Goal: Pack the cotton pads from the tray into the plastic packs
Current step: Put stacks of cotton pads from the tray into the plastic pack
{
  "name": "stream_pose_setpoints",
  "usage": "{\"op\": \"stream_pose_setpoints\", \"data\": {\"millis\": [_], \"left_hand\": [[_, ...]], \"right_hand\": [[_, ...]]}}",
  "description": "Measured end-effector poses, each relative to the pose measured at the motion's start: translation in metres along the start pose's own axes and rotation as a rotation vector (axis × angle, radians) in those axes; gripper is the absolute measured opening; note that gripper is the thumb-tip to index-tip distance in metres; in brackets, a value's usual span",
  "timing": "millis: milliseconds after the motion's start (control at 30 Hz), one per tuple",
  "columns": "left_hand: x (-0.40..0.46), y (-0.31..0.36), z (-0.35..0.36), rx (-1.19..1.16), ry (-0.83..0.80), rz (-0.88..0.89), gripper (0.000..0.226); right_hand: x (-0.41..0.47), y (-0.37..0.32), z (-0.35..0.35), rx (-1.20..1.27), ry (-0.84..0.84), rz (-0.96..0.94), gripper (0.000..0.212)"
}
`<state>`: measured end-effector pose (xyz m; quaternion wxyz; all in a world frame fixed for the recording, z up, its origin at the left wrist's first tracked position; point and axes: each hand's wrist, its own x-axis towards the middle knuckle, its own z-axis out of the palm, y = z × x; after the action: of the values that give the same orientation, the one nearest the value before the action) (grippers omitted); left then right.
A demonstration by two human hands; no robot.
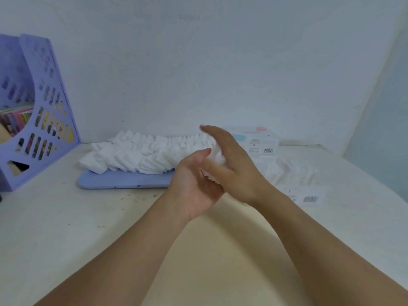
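— Where are our hands?

— Both meet above the middle of the tabletop [66,217]. Our left hand [194,186] is turned palm up, and our right hand [234,164] lies across it. Between them we hold a small bunch of cotton pads [217,156]. The left grip is curled around the bunch from below. The right thumb presses on it, while the right fingers stretch out, blurred, so we cannot tell how firmly that grip closes.

— And the rest of the pads?

— A large loose heap of pads [141,153] fills a pale blue tray [114,182] toward the far edge of the tabletop, close to the wall. The heap spills past the tray's left end.

— The packs?

— A filled plastic pack [287,171] lies just right of our hands, with a barcode label on its near end. A second pack [256,140], printed with pink and blue spots, rests against the wall behind it.

— Anything else?

— A lilac file holder [42,111] stands in the far left corner, with colourful books inside.
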<state>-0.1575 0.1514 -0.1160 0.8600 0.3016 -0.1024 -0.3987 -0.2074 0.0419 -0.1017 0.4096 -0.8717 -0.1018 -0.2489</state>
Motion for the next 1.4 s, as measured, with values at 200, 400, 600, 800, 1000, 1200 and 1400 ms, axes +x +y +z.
{"op": "stream_pose_setpoints", "data": {"millis": [200,400,600,800,1000,1200,1400], "left_hand": [[0.001,0.001,-0.004,-0.205,-0.001,0.045,0.021],[-0.009,-0.005,0.008,-0.198,-0.033,0.043,0.043],[-0.005,-0.008,0.007,-0.204,0.019,0.045,0.043],[0.005,-0.001,-0.003,-0.211,0.082,0.037,0.043],[0.005,-0.001,-0.003,-0.3,0.179,0.034,0.014],[0.003,-0.003,0.0,-0.115,0.242,0.017,0.024],[0.001,0.004,0.002,0.094,0.338,-0.129,0.031]], "right_hand": [[0.001,0.0,-0.015,0.173,0.118,-0.056,0.098],[0.004,0.002,-0.002,0.171,0.072,-0.093,0.087],[0.004,0.007,0.002,0.088,0.151,-0.063,0.063],[0.003,0.012,-0.002,-0.093,0.123,-0.206,0.067],[0.005,0.015,0.0,-0.156,0.001,-0.21,0.045],[0.004,0.009,-0.016,-0.04,-0.197,-0.049,0.047],[0.004,0.007,-0.047,-0.162,-0.381,-0.071,0.076]]}}
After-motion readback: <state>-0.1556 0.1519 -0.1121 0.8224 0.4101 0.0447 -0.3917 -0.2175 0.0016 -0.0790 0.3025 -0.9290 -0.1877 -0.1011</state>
